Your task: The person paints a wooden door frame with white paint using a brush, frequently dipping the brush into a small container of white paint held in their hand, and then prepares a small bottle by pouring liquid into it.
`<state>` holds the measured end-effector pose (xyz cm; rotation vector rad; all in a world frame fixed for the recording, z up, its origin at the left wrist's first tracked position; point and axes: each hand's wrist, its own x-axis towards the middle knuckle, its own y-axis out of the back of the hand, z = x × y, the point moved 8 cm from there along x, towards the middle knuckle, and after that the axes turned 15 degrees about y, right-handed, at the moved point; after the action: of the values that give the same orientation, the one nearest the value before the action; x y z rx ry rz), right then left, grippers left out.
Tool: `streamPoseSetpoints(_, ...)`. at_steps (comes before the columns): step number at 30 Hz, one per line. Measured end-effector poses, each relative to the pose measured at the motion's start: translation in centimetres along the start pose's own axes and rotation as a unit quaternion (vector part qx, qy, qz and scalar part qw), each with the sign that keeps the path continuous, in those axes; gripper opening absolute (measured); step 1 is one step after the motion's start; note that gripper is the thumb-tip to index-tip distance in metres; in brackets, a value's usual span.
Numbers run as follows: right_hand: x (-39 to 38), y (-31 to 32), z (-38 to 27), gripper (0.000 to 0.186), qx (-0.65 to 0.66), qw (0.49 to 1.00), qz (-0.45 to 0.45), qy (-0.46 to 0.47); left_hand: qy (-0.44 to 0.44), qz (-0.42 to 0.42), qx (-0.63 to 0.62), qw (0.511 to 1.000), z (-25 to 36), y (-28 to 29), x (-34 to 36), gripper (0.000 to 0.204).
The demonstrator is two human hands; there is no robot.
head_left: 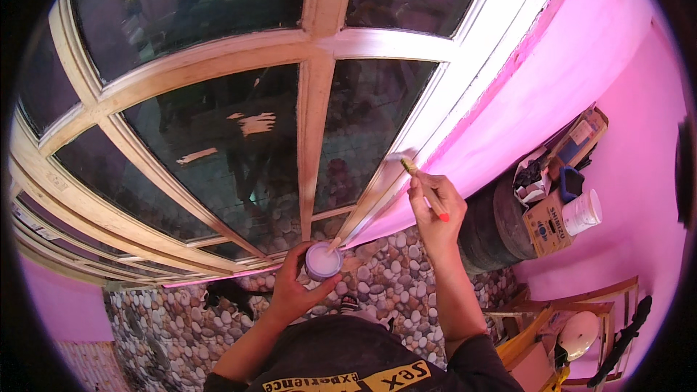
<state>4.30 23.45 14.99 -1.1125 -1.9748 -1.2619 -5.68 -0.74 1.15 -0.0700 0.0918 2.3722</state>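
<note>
My right hand (435,210) grips a paintbrush (425,187) with a red-tipped handle, its pale bristles at the right stile of the wooden window frame (385,181). In my left hand (298,292) is a small cup of whitish liquid (321,265), with a light wooden stick (334,245) standing in it. The frame is partly white, partly bare-looking wood, around dark glass panes (370,116) that show reflections.
A pink wall (617,94) is on the right. Cardboard boxes (546,225), a white bucket (584,212) and a dark drum (490,229) stand beside it. Wooden furniture with a helmet (577,337) is at lower right. A dark shape (225,297) lies on the pebble-patterned floor (167,327).
</note>
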Motion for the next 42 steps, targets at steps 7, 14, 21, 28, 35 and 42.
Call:
streamPoseSetpoints(7, -1.4, 1.9, -0.3, 0.014, 0.021, 0.999, 0.027, -0.003, -0.004, 0.007, 0.007, 1.0, -0.1, 0.1, -0.1, 0.078)
streamPoseSetpoints(14, -2.4, 0.6, 1.7, 0.011, 0.096, 0.991, 0.014, -0.092, 0.005, 0.019, 0.018, 1.0, -0.7, -0.2, 0.4, 0.079)
streamPoseSetpoints(21, -3.0, 2.4, -1.8, 0.017, 0.305, 0.944, -0.043, -0.117, -0.03, -0.005, 0.013, 0.999, -0.9, -1.1, 1.4, 0.076)
streamPoseSetpoints(28, -4.3, 2.1, -3.9, 0.016, 0.389, 0.905, -0.095, -0.142, -0.056, -0.017, 0.032, 0.998, -0.2, -1.9, 1.8, 0.076)
streamPoseSetpoints(35, -4.9, 0.3, -4.8, 0.013, 0.339, 0.915, -0.167, -0.144, -0.063, -0.039, 0.02, 0.997, 0.1, -2.9, 1.9, 0.077)
streamPoseSetpoints(42, -4.3, -1.3, -6.0, 0.013, 0.271, 0.929, -0.232, -0.099, -0.062, -0.044, 0.029, 0.997, 0.5, -2.9, 1.7, 0.079)
